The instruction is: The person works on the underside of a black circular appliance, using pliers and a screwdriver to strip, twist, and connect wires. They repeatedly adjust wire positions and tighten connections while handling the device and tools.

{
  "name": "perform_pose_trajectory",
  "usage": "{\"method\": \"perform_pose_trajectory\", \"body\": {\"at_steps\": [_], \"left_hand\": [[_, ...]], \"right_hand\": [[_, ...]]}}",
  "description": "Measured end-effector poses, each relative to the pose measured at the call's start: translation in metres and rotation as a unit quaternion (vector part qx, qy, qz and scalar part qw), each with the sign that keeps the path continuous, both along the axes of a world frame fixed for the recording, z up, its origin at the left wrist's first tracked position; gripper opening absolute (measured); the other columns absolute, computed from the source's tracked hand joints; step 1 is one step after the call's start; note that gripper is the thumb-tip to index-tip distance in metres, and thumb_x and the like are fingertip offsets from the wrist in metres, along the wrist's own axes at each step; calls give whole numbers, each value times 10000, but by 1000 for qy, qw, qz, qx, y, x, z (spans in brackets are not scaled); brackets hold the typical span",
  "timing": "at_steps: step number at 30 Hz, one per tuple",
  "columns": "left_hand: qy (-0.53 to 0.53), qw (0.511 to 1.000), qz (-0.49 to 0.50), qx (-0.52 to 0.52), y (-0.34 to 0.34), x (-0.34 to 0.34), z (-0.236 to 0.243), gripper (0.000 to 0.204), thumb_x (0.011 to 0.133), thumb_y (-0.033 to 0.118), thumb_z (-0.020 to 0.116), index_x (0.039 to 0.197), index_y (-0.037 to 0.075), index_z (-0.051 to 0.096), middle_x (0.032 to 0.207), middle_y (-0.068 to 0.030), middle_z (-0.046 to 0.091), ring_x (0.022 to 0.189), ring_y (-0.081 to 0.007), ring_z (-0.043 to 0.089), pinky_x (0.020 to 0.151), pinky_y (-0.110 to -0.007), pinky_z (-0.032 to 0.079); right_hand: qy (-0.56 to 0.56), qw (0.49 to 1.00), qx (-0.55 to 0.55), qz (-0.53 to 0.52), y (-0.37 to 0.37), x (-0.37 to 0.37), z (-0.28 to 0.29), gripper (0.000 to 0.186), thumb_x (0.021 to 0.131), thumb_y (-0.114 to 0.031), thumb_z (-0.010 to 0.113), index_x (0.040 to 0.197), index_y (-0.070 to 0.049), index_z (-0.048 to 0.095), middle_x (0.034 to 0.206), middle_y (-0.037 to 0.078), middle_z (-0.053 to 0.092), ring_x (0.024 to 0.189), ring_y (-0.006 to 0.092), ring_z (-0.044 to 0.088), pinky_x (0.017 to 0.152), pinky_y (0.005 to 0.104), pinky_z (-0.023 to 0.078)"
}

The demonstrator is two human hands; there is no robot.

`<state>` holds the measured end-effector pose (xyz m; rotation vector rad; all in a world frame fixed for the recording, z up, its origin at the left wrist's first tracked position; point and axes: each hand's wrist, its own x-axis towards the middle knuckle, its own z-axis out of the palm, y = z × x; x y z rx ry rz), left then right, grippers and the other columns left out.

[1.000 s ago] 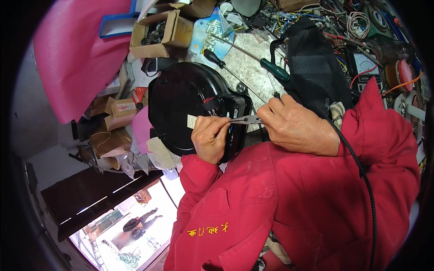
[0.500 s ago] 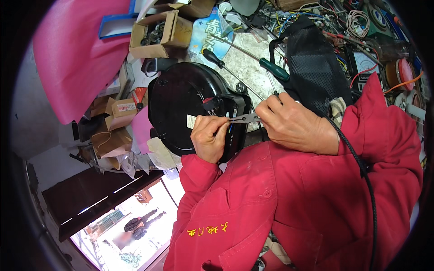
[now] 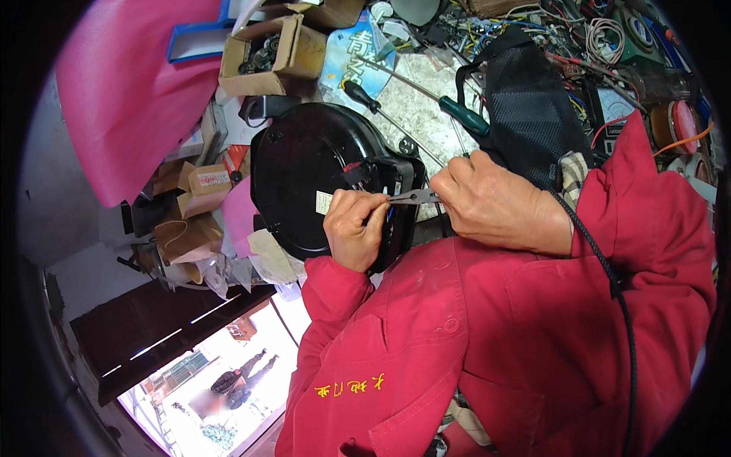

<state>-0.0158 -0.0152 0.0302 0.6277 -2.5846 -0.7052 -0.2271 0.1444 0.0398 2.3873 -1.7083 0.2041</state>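
A black round appliance [image 3: 301,175] lies on the bench with wires showing along its right side. Over that side, my left hand [image 3: 355,228] pinches something too small to make out, right at the tips of the pliers. Grey long-nosed pliers [image 3: 415,197] are in my right hand [image 3: 499,204], their jaws pointing left toward my left fingertips. The grip of the pliers is mostly hidden by my right fingers. A black-handled screwdriver [image 3: 361,97] and a green-handled screwdriver [image 3: 464,115] lie beyond my hands.
A cardboard box [image 3: 274,57] of small parts stands behind the appliance. Right of the screwdrivers lies a black mesh bag [image 3: 525,107]. Tangled wires and parts crowd the back right. A black braided cord [image 3: 609,278] hangs over my right sleeve. Outside the doorway, a person [image 3: 228,385] is visible.
Both hands and the pliers stay at the appliance's right side, with almost no movement. The whole view has shifted very slightly.
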Motion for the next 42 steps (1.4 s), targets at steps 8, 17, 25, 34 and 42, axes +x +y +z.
{"method": "perform_pose_trajectory", "body": {"at_steps": [8,17,25,34,42], "left_hand": [[-7,1000,0,10,-2,1,-3,98,805,-7,816,889,29,781,829,-72,713,783,-229,619,712,-343,494],[25,996,30,78,-4,14,-9,128,831,-28,811,950,18,799,891,-84,749,838,-197,654,757,-317,508],[28,994,33,101,-5,19,-11,131,843,-27,812,969,8,800,908,-88,755,858,-188,673,776,-297,518],[37,983,69,164,-7,23,-14,109,849,-10,809,953,23,807,898,-82,759,855,-194,656,781,-317,517],[51,965,101,237,-11,26,-17,84,880,-7,800,964,1,792,900,-77,754,833,-159,639,775,-295,498]], "right_hand": [[16,1000,-6,4,-1,-2,0,203,833,-243,673,721,-93,752,888,35,534,850,201,541,647,319,406],[36,998,-42,-44,-3,-3,-6,230,880,-233,637,824,-70,788,989,65,570,941,231,547,790,356,427],[-32,998,-21,-56,4,1,-17,229,896,-225,636,852,-52,781,996,57,570,925,213,544,770,349,414],[-45,998,-26,-42,2,1,-21,222,900,-229,634,869,-60,774,966,41,553,914,198,538,742,334,402],[-74,996,-29,-43,-3,3,-28,205,897,-225,637,874,-62,759,956,37,550,913,190,545,716,324,408]]}}
